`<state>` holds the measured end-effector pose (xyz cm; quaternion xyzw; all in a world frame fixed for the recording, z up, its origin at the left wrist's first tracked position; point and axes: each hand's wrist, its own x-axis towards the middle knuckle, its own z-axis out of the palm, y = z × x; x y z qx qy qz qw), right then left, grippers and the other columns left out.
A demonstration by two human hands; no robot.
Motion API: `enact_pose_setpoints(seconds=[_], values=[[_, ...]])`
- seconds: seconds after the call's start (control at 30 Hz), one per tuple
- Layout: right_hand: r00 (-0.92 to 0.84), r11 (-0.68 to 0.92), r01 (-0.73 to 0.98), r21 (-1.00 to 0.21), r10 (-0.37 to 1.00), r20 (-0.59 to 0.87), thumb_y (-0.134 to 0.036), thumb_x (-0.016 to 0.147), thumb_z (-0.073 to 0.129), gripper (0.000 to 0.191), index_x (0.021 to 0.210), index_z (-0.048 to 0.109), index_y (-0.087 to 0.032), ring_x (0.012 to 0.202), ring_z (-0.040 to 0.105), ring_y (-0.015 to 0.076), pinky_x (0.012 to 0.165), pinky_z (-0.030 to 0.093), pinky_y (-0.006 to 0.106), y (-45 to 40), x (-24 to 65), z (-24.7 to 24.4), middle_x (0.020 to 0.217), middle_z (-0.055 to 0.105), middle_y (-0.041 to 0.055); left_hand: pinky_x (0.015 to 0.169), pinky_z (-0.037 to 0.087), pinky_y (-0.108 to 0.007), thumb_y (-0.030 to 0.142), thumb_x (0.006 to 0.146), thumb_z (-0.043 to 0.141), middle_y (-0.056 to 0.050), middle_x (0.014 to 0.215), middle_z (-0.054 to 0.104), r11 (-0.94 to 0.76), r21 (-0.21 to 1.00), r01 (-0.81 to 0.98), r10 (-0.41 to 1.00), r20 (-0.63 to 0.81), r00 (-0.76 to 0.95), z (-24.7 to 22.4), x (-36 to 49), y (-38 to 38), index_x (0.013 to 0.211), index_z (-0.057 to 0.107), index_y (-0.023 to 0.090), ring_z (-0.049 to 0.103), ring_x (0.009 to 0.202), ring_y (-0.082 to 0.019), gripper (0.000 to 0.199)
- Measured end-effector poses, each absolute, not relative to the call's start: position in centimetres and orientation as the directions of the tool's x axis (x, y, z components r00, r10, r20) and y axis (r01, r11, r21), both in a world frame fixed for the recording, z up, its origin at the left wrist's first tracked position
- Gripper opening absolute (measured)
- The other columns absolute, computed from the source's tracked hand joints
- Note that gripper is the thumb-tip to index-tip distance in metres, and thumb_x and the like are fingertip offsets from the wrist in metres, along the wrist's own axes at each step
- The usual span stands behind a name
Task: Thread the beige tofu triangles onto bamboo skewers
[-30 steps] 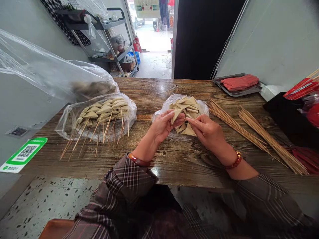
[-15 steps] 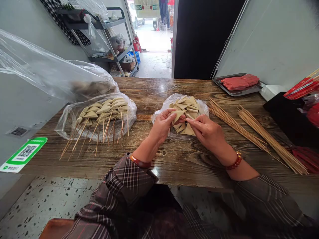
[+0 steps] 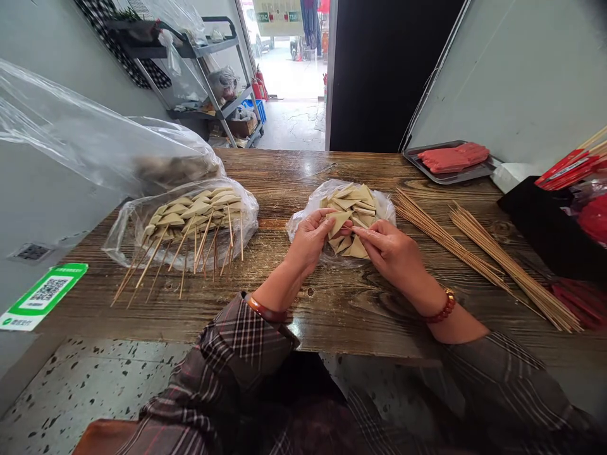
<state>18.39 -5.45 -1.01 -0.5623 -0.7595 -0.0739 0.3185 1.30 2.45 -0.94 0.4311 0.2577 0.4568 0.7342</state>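
One soft-looking beige triangle (image 3: 337, 222) is finger-pinched by left hand (image 3: 309, 239), thin wooden skewer (image 3: 349, 228) by right hand (image 3: 391, 250) (straight, gentle threading advised).

Two skewer bundles (image 3: 446, 236), two beige heaps (image 3: 353, 199), one tray (image 3: 475, 172)

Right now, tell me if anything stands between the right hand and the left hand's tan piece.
Nothing visible blocks the right hand from the tan piece in the left hand; only the thin stick the right hand seems to pinch lies between.
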Motion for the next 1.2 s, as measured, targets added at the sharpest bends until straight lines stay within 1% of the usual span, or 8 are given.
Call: enact_pose_setpoints(seconds=[0.13,0.33,0.47,0.6,0.8,0.9,1.07,1.2], values=[[-0.162,0.373,0.889,-0.266,0.8,0.578,-0.022,0.098,0.05,0.03,0.117,0.073,-0.021,0.072,0.056,0.0139,0.059,0.038,0.025,-5.43,18.34,-0.99,0.085,0.063,0.0055,0.085,0.056,-0.036,0.031,0.073,0.079,-0.006,0.081,0.075,0.254,0.845,-0.47,0.893,-0.019,0.449,-0.79,1.16,2.43,0.096,0.06,0.015,0.073,0.079,-0.02,0.033],[-0.157,0.368,0.891,-0.267,0.8,0.579,-0.021,0.098,0.051,0.03,0.119,0.073,-0.023,0.072,0.056,0.0139,0.058,0.039,0.024,-5.44,18.37,-1.07,0.085,0.064,0.0051,0.085,0.056,-0.032,0.025,0.076,0.076,-0.007,0.081,0.075,0.284,0.827,-0.485,0.896,-0.049,0.441,-0.51,0.99,2.42,0.096,0.059,0.014,0.073,0.079,-0.018,0.028],[-0.161,0.372,0.89,-0.262,0.796,0.583,-0.021,0.097,0.051,0.03,0.119,0.073,-0.022,0.072,0.057,0.0142,0.059,0.04,0.025,-5.42,18.44,-1.09,0.086,0.064,0.0055,0.085,0.055,-0.032,0.026,0.076,0.076,-0.006,0.081,0.075,0.278,0.833,-0.479,0.9,-0.051,0.433,-0.43,0.86,2.49,0.098,0.059,0.015,0.073,0.077,-0.017,0.029],[-0.163,0.366,0.895,-0.257,0.802,0.575,-0.021,0.098,0.051,0.031,0.12,0.072,-0.022,0.073,0.058,0.0143,0.059,0.04,0.025,-5.46,18.43,-1.04,0.086,0.064,0.0053,0.085,0.055,-0.034,0.031,0.074,0.078,-0.006,0.081,0.075,0.248,0.846,-0.472,0.904,-0.028,0.426,-0.62,0.86,2.57,0.098,0.059,0.015,0.073,0.075,-0.018,0.034],[-0.147,0.329,0.916,-0.228,0.806,0.573,-0.022,0.098,0.051,0.03,0.118,0.073,-0.023,0.072,0.057,0.0147,0.055,0.037,0.025,-5.55,18.32,-1.05,0.086,0.064,0.0056,0.083,0.055,-0.033,0.035,0.071,0.08,-0.005,0.082,0.075,0.208,0.86,-0.465,0.901,0.016,0.433,-0.87,1.25,2.38,0.1,0.059,0.016,0.073,0.072,-0.018,0.04],[-0.138,0.34,0.906,-0.253,0.801,0.583,-0.022,0.098,0.051,0.03,0.117,0.074,-0.022,0.071,0.057,0.0144,0.056,0.039,0.025,-5.48,18.29,-1.19,0.086,0.064,0.0058,0.083,0.056,-0.033,0.035,0.072,0.08,-0.005,0.082,0.076,0.215,0.86,-0.462,0.898,0.012,0.44,-0.66,1.35,2.17,0.099,0.06,0.016,0.073,0.074,-0.018,0.039],[-0.141,0.389,0.865,-0.316,0.793,0.592,-0.022,0.098,0.05,0.03,0.118,0.073,-0.023,0.074,0.059,0.0145,0.061,0.044,0.025,-5.29,18.37,-1.41,0.087,0.065,0.0062,0.087,0.056,-0.035,0.028,0.077,0.076,-0.006,0.081,0.075,0.28,0.83,-0.482,0.89,-0.037,0.454,-0.33,1.15,2.1,0.097,0.061,0.014,0.073,0.075,-0.019,0.029],[-0.15,0.395,0.863,-0.315,0.795,0.587,-0.022,0.098,0.05,0.03,0.119,0.072,-0.022,0.075,0.059,0.0146,0.064,0.045,0.025,-5.33,18.44,-1.34,0.087,0.065,0.0061,0.09,0.056,-0.035,0.018,0.082,0.069,-0.009,0.082,0.075,0.326,0.79,-0.519,0.887,-0.066,0.457,-0.27,0.92,2.22,0.096,0.062,0.013,0.074,0.08,-0.018,0.016]])
